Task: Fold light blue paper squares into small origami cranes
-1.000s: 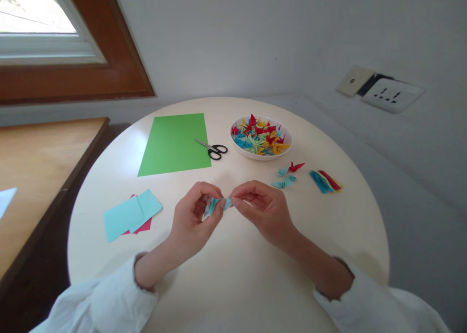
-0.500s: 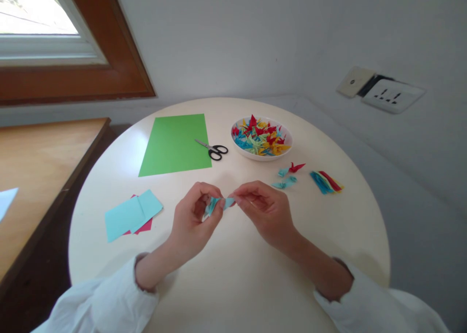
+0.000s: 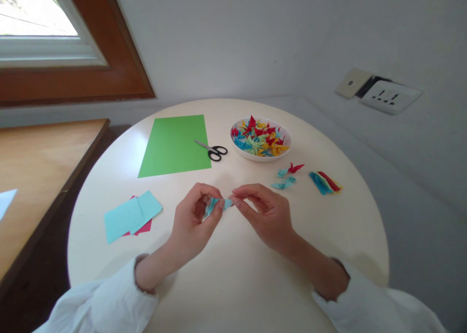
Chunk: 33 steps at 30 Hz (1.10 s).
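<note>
A small light-blue origami crane (image 3: pixel 226 204), partly folded, is held just above the table's middle. My left hand (image 3: pixel 192 222) pinches its body between thumb and fingers, hiding part of it. At its right tip, the thumb and forefinger of my right hand (image 3: pixel 269 211) are pressed together on the paper. Beyond my right hand lie light-blue folded pieces (image 3: pixel 286 183) and a red paper crane (image 3: pixel 295 168). Light-blue paper squares (image 3: pixel 124 219) lie to the left of my left hand, over red paper (image 3: pixel 145 227).
A white bowl (image 3: pixel 251 156) of colourful paper cranes stands at the back. Black-handled scissors (image 3: pixel 215 152) overlap a green sheet (image 3: pixel 171 146). Several folded strips (image 3: pixel 324 182) lie fanned at the right. The round white table (image 3: pixel 233 284) stands against the wall, beside a wooden surface (image 3: pixel 44 153).
My right fingertips have shifted very slightly at the tip of the crane. Both hands otherwise keep their place and grip, and the view has moved a little.
</note>
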Tool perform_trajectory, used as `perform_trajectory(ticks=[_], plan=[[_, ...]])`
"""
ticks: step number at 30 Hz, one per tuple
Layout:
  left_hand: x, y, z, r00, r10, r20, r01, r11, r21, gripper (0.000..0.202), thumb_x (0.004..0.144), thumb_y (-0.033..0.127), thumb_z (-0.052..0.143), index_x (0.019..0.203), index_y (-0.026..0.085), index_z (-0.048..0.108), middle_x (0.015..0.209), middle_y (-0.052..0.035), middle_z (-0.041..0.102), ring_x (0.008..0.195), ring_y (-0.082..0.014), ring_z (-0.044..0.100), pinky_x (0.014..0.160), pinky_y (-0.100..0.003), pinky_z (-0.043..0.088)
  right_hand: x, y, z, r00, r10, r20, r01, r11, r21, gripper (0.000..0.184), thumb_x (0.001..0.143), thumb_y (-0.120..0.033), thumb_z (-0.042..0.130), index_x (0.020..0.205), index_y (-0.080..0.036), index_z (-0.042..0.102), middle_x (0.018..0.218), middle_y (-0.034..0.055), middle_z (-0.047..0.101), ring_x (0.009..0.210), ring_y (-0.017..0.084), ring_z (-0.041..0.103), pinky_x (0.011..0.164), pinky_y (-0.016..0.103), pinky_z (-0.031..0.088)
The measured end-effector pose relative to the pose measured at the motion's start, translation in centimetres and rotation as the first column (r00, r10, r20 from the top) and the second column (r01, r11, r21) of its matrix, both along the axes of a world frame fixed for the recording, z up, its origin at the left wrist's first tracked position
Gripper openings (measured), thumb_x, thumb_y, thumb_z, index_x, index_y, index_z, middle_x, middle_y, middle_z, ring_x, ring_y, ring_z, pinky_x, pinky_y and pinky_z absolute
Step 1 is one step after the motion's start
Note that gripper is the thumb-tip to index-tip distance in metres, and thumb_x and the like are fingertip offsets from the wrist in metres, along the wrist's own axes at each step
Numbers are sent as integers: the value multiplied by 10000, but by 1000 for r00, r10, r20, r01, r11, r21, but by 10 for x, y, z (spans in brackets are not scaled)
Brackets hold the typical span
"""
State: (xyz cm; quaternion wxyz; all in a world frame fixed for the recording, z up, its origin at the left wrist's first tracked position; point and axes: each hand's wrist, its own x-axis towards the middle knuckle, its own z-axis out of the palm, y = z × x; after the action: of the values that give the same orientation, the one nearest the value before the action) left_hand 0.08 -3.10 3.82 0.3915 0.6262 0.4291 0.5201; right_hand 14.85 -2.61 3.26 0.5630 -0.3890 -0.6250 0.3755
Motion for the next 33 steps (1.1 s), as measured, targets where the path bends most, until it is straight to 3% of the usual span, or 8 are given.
perform_trajectory(ticks=[10, 13, 17, 25, 33], plan=[[0, -1, 0, 1000, -2, 13, 2, 1000, -5, 52, 779, 172, 546, 776, 190, 498, 679, 10, 523, 634, -103, 501, 568, -215, 411, 0, 1, -1, 1000, 31, 6, -30, 999, -35, 75, 755, -188, 609, 828, -201, 622, 768, 11, 656, 675, 112, 614, 650, 246, 515], [1, -1, -1, 1000, 1, 17, -1, 1000, -9, 51, 775, 182, 553, 772, 186, 503, 680, 6, 530, 639, -106, 507, 574, -219, 418, -1, 1, -1, 998, 35, 53, -34, 999, -32, 140, 740, -185, 618, 880, -204, 623, 817, 18, 663, 694, 112, 601, 651, 246, 504], [2, 0, -1, 1000, -13, 23, 14, 1000, -25, 64, 772, 195, 566, 778, 182, 504, 683, -2, 540, 659, -110, 521, 590, -222, 431, 0, 1, 0, 993, 7, 115, -4, 1000, -28, 88, 751, -183, 599, 833, -199, 625, 776, 20, 658, 664, 113, 569, 616, 254, 471], [-6, 5, -1, 978, -191, 79, 197, 977, -78, 210, 773, 184, 577, 968, 172, 501, 908, -78, 604, 844, -145, 586, 760, -280, 478, 5, 8, -5, 999, -25, 23, 27, 992, -127, 81, 733, -239, 612, 797, -188, 612, 760, 29, 644, 657, 123, 574, 611, 257, 492], [-5, 5, -4, 987, -146, -74, 138, 985, -105, 131, 780, 165, 535, 909, 174, 516, 774, -31, 589, 712, -116, 566, 601, -211, 466, 2, 11, -5, 999, 5, -37, -15, 965, -262, 147, 697, -280, 641, 798, -181, 602, 775, 32, 644, 668, 131, 609, 600, 250, 509]])
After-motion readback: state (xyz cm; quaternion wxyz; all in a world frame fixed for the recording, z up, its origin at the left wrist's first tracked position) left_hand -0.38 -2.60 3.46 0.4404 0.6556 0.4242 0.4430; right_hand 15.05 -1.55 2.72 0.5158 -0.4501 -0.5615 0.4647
